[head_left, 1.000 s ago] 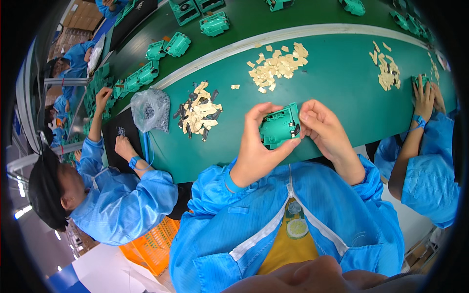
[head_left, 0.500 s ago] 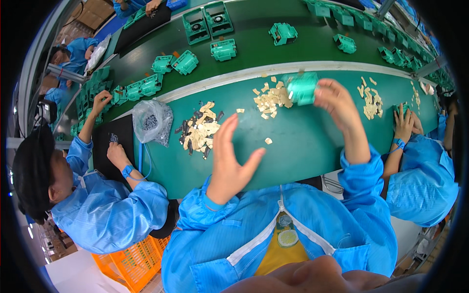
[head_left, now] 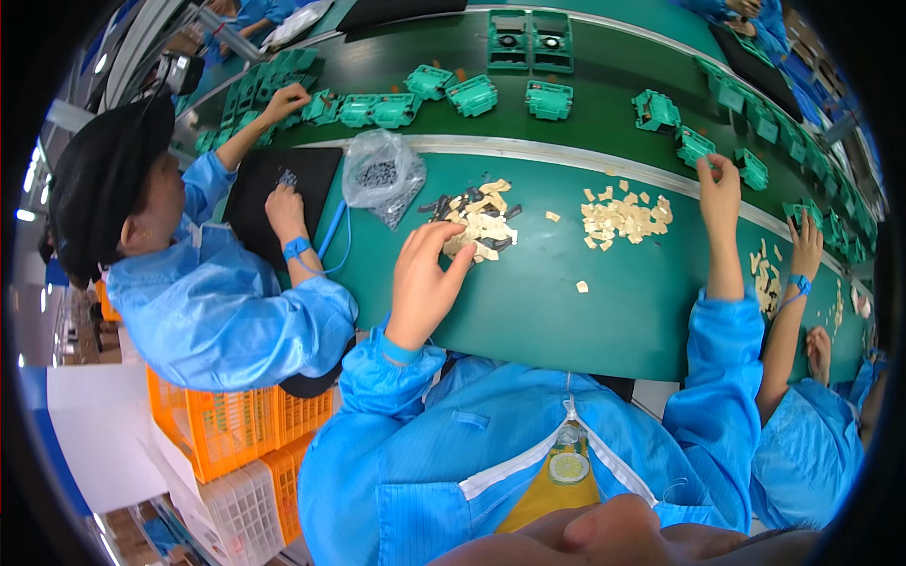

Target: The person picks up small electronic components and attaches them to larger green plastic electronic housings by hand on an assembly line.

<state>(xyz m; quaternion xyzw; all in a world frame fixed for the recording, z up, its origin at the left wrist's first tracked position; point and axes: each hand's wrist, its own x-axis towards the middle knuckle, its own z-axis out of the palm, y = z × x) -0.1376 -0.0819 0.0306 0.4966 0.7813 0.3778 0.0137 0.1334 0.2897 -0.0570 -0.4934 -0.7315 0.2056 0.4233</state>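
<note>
My right hand (head_left: 719, 189) reaches over to the conveyor belt, its fingers bent together at the near edge of a green plastic housing (head_left: 696, 146). That housing rests on the belt; how firmly I grip it is hard to see. Nearer to me, my left hand (head_left: 425, 288) is open, thumb and fingers apart and curved. It hovers by a mixed pile of cream and black flat pieces (head_left: 486, 226), its fingertips overlapping the pile's near edge. Right of that lies a second pile of cream pieces (head_left: 625, 219), with a stray cream piece (head_left: 582, 287) in front.
Several more green housings (head_left: 549, 100) stand along the dark green belt. At left a co-worker's hand (head_left: 286, 209) works on a black mat (head_left: 247, 193), near a clear bag of small grey parts (head_left: 382, 179). Another co-worker's hand (head_left: 805, 243) reaches up at right. Orange crates (head_left: 226, 424) stand lower left.
My right hand has carried the green housing from above the worktop to the belt, away from me. My left hand has moved near the mixed pile. The whole view has shifted.
</note>
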